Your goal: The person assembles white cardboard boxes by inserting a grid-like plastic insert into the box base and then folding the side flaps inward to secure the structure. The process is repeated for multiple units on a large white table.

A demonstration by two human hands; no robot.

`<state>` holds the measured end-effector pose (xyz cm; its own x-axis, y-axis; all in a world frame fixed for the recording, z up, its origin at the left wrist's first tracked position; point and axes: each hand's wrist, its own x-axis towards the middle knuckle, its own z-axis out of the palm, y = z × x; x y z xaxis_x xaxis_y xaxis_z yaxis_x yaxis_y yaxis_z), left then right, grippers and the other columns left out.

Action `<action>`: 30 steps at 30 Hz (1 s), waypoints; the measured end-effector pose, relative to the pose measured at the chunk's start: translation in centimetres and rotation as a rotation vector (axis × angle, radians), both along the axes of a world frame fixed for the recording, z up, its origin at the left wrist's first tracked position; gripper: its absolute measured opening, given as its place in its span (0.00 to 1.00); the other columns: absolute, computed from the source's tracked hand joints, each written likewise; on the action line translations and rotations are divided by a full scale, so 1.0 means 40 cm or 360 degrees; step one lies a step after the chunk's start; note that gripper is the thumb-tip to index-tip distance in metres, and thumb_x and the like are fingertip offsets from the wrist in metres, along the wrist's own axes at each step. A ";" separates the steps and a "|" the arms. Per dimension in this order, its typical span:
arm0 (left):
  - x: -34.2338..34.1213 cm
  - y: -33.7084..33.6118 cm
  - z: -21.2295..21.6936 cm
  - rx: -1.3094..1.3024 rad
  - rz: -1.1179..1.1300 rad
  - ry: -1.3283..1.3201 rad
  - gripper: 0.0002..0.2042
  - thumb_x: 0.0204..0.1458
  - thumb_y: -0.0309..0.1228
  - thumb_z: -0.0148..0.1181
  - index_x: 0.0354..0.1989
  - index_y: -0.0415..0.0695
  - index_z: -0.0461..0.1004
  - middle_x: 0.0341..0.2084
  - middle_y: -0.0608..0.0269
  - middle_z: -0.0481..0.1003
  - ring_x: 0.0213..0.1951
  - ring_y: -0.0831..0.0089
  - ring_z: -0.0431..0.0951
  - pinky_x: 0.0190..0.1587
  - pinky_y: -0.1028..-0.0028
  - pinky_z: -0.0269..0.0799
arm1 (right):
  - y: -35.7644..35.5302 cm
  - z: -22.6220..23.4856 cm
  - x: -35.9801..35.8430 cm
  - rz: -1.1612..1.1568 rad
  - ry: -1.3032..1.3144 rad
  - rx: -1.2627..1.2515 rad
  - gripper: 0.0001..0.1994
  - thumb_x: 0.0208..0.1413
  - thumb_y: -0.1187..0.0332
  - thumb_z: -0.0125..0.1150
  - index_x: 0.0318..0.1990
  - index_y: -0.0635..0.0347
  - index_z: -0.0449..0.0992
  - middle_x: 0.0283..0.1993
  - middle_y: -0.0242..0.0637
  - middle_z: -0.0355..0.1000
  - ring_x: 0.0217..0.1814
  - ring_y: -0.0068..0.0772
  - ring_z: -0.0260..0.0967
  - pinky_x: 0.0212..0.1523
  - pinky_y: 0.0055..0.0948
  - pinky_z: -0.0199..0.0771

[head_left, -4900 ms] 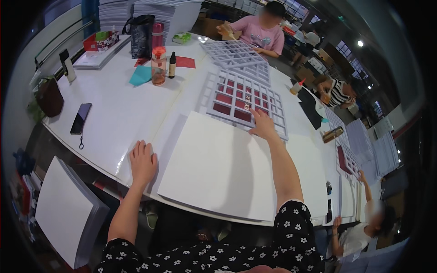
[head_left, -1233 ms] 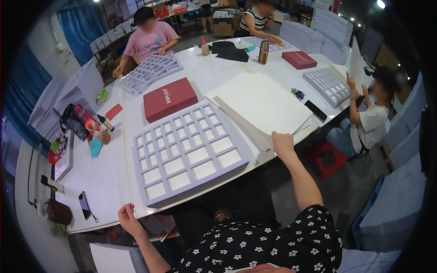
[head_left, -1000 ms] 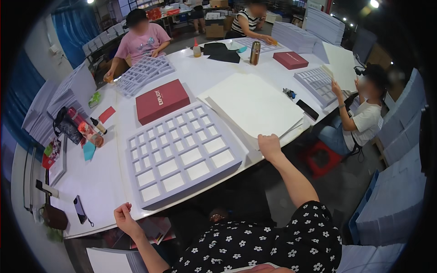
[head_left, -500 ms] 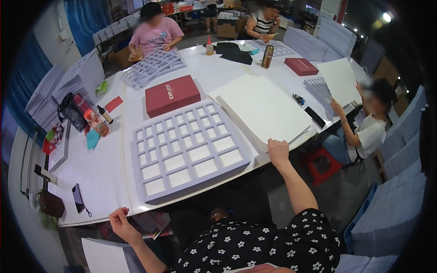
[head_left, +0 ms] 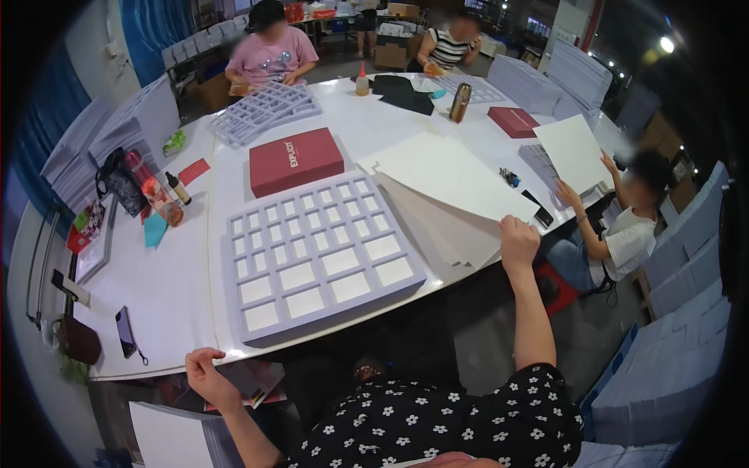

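My right hand point(head_left: 520, 243) pinches the near right corner of a large white sheet point(head_left: 449, 178), which is raised and curves over a fanned pile of sheets point(head_left: 437, 222). At the table's front edge, my left hand point(head_left: 207, 377) is curled closed, with nothing seen in it. Between my hands a grey-lilac compartment tray point(head_left: 318, 270) lies flat, its many rectangular cells showing white bottoms. Behind the tray sits a closed dark red box point(head_left: 296, 162).
Bottles point(head_left: 161, 201) and a phone point(head_left: 126, 331) are on the left side. A second phone point(head_left: 537, 207) and keys point(head_left: 509, 177) lie right of the sheets. A co-worker at right holds a white board point(head_left: 573, 156). Stacked trays point(head_left: 269, 113) and a metallic flask point(head_left: 460, 103) stand farther back.
My right hand has moved right and slightly up, pulling the top sheet's corner off the pile and uncovering sheets beneath. My left hand stays near the table edge, slightly lower. The co-worker's board has shifted.
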<state>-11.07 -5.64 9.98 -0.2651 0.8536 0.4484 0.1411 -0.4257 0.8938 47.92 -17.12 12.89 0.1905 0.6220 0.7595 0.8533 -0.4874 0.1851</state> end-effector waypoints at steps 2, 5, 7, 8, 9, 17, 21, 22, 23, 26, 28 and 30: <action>-0.014 -0.007 -0.009 -0.0098 -0.0009 -0.0122 0.19 0.70 0.38 0.46 0.25 0.41 0.64 0.22 0.63 0.69 0.27 0.78 0.67 0.36 0.77 0.65 | -0.061 -0.038 -0.003 0.0049 0.0032 -0.0069 0.06 0.52 0.69 0.62 0.28 0.56 0.70 0.29 0.34 0.72 0.32 0.40 0.74 0.33 0.39 0.67; -0.001 -0.016 -0.011 -0.0196 0.0038 -0.0262 0.22 0.71 0.40 0.43 0.23 0.41 0.63 0.20 0.64 0.67 0.25 0.78 0.64 0.35 0.76 0.62 | -0.139 -0.136 -0.047 0.0047 0.0303 -0.0087 0.07 0.51 0.69 0.66 0.33 0.58 0.74 0.39 0.38 0.75 0.40 0.41 0.75 0.38 0.38 0.69; 0.018 -0.011 -0.009 -0.0197 0.0040 -0.0298 0.23 0.72 0.40 0.42 0.22 0.42 0.63 0.19 0.65 0.66 0.25 0.78 0.63 0.35 0.76 0.62 | -0.179 -0.204 -0.060 0.0023 0.0385 -0.0061 0.10 0.51 0.67 0.68 0.38 0.60 0.75 0.47 0.42 0.75 0.45 0.43 0.75 0.41 0.37 0.71; 0.026 -0.003 -0.009 -0.0163 0.0024 -0.0289 0.23 0.72 0.40 0.42 0.22 0.41 0.63 0.19 0.64 0.66 0.25 0.77 0.63 0.35 0.76 0.62 | -0.196 -0.236 -0.065 0.0029 0.0386 -0.0040 0.12 0.53 0.66 0.68 0.41 0.61 0.75 0.50 0.44 0.74 0.47 0.43 0.75 0.43 0.36 0.72; 0.034 0.004 -0.007 -0.0130 0.0008 -0.0280 0.23 0.72 0.39 0.42 0.22 0.41 0.63 0.19 0.64 0.66 0.25 0.77 0.64 0.35 0.75 0.62 | -0.205 -0.266 -0.063 0.0035 0.0388 -0.0019 0.14 0.54 0.65 0.68 0.45 0.62 0.75 0.54 0.46 0.73 0.50 0.43 0.75 0.44 0.35 0.73; 0.072 0.023 0.008 -0.0093 -0.0095 -0.0338 0.19 0.71 0.36 0.43 0.26 0.41 0.64 0.25 0.62 0.71 0.28 0.74 0.69 0.38 0.74 0.69 | -0.162 -0.323 0.054 0.0070 0.3344 0.0856 0.15 0.66 0.67 0.53 0.56 0.63 0.67 0.49 0.43 0.75 0.43 0.35 0.77 0.33 0.33 0.76; 0.089 0.015 0.010 -0.0123 -0.0120 -0.0307 0.11 0.70 0.32 0.45 0.38 0.39 0.69 0.31 0.61 0.74 0.30 0.76 0.73 0.38 0.77 0.70 | -0.128 -0.320 0.089 0.0408 0.3447 0.1563 0.12 0.64 0.73 0.51 0.54 0.60 0.66 0.45 0.40 0.74 0.40 0.35 0.75 0.36 0.35 0.77; 0.094 0.008 0.015 -0.0212 -0.0100 -0.0412 0.09 0.70 0.31 0.45 0.45 0.39 0.71 0.32 0.60 0.75 0.30 0.77 0.73 0.38 0.77 0.70 | -0.116 -0.312 0.088 0.0454 0.3484 0.1630 0.12 0.65 0.74 0.50 0.55 0.58 0.66 0.47 0.40 0.73 0.43 0.34 0.75 0.40 0.36 0.76; 0.090 0.003 0.017 -0.0255 -0.0121 -0.0380 0.11 0.69 0.32 0.46 0.49 0.38 0.71 0.32 0.59 0.76 0.30 0.77 0.73 0.39 0.77 0.70 | -0.102 -0.303 0.078 0.0512 0.3486 0.1617 0.12 0.65 0.74 0.51 0.55 0.58 0.66 0.47 0.40 0.73 0.44 0.33 0.75 0.42 0.36 0.76; 0.065 0.007 0.015 -0.0309 -0.0244 -0.0377 0.15 0.70 0.34 0.46 0.54 0.35 0.72 0.33 0.58 0.78 0.32 0.76 0.75 0.40 0.76 0.72 | -0.060 -0.244 0.025 0.0648 0.3565 0.1534 0.12 0.65 0.72 0.53 0.55 0.56 0.66 0.47 0.37 0.73 0.42 0.28 0.73 0.44 0.36 0.75; 0.056 0.015 0.023 -0.0362 -0.0342 -0.0444 0.17 0.70 0.36 0.45 0.54 0.33 0.72 0.32 0.57 0.78 0.32 0.74 0.75 0.40 0.74 0.73 | -0.030 -0.222 -0.007 0.0663 0.3685 0.1472 0.12 0.66 0.72 0.53 0.55 0.56 0.66 0.46 0.36 0.73 0.41 0.26 0.72 0.44 0.36 0.74; 0.064 0.024 0.043 -0.0446 -0.0413 -0.0540 0.19 0.71 0.38 0.44 0.53 0.32 0.73 0.32 0.57 0.78 0.31 0.73 0.76 0.41 0.72 0.74 | 0.006 -0.158 -0.099 0.0716 0.3729 0.1154 0.12 0.66 0.70 0.53 0.55 0.56 0.68 0.44 0.32 0.72 0.37 0.22 0.70 0.38 0.28 0.74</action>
